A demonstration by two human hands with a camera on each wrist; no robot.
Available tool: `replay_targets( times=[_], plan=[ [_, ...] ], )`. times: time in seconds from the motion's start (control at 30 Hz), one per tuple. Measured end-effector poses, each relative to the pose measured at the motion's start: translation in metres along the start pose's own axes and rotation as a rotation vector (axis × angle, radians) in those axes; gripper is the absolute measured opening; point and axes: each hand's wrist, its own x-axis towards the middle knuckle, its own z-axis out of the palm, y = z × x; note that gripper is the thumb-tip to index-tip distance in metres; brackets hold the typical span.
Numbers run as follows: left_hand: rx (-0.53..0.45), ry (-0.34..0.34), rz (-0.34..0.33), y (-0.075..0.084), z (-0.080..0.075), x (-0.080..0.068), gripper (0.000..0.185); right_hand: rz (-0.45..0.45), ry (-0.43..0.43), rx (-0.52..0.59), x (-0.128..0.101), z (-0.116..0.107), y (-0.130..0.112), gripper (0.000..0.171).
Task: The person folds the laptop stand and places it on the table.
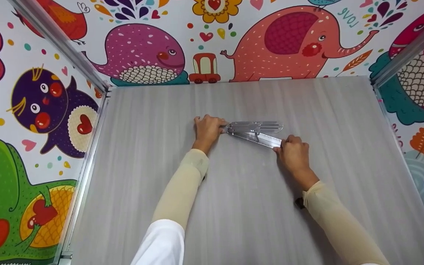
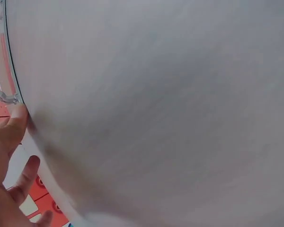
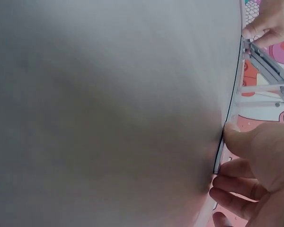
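White cuff (image 1: 160, 241): showing at the bottom edge of the head view, nearest the camera, on the left arm.

Cream sleeves (image 1: 182, 187): covering both forearms, reaching forward over the table (image 1: 241, 206).

Table: grey wood-grain top, filling most of both wrist views as a blurred grey plane; metal rails are running along its left and right edges.

Folding metal ruler (image 1: 256, 131): lying flat on the table near the middle, a little toward the far side. Its slotted silver arms are joining at the left end and spreading apart toward the right, one lying level, the other angling down toward the near right.

Left hand (image 1: 207, 129): resting on the table at the ruler's left, hinged end, fingers curling at that end and holding it in a closed grip. In the left wrist view only the thumb and fingers (image 2: 20, 124) are showing at the frame's edge, with a sliver of the metal.

Right hand (image 1: 293, 152): sitting at the outer tip of the angled arm, fingertips pinching that tip in a closed grip. The right wrist view is showing these fingers (image 3: 251, 142) curling against the thin edge of the ruler, with the other hand far off at the top corner.

Walls: printed with cartoon animals, among them a pink elephant (image 1: 293, 40), a purple whale (image 1: 142, 55) and a green creature (image 1: 9, 198), standing around the table on three sides.
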Motion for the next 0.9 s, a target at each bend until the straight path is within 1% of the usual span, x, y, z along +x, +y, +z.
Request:
replay_targets(
  times=[0.13,0.23,0.33,0.43,0.53,0.63,0.7,0.8,0.9],
  plan=[
    [0.01,-0.012,-0.009,0.002,0.0,-0.001,0.029,0.033,-0.021,-0.014,-0.002,0.0,-0.003,0.035],
    [0.05,-0.013,-0.003,0.007,0.0,-0.003,0.03,0.038,-0.033,0.008,-0.001,-0.002,-0.001,0.033],
    [0.092,-0.01,0.022,0.016,0.0,-0.009,0.036,0.026,-0.05,0.041,0.002,-0.006,0.004,0.033],
    [0.07,0.003,0.052,0.029,0.0,-0.017,0.048,-0.006,-0.089,0.091,0.007,-0.01,0.013,0.037],
    [-0.019,0.025,0.083,0.045,-0.001,-0.026,0.055,-0.039,-0.157,0.192,0.016,-0.013,0.026,0.045],
    [-0.129,0.04,0.1,0.059,-0.002,-0.032,0.055,-0.052,-0.245,0.312,0.025,-0.016,0.04,0.052],
    [-0.183,0.042,0.103,0.067,-0.002,-0.034,0.054,-0.062,-0.311,0.37,0.032,-0.017,0.048,0.054],
    [-0.204,0.042,0.104,0.074,-0.001,-0.035,0.051,-0.066,-0.42,0.408,0.042,-0.018,0.054,0.054],
    [-0.186,0.044,0.105,0.077,0.001,-0.035,0.048,-0.055,-0.524,0.407,0.05,-0.019,0.055,0.054]
  ],
)
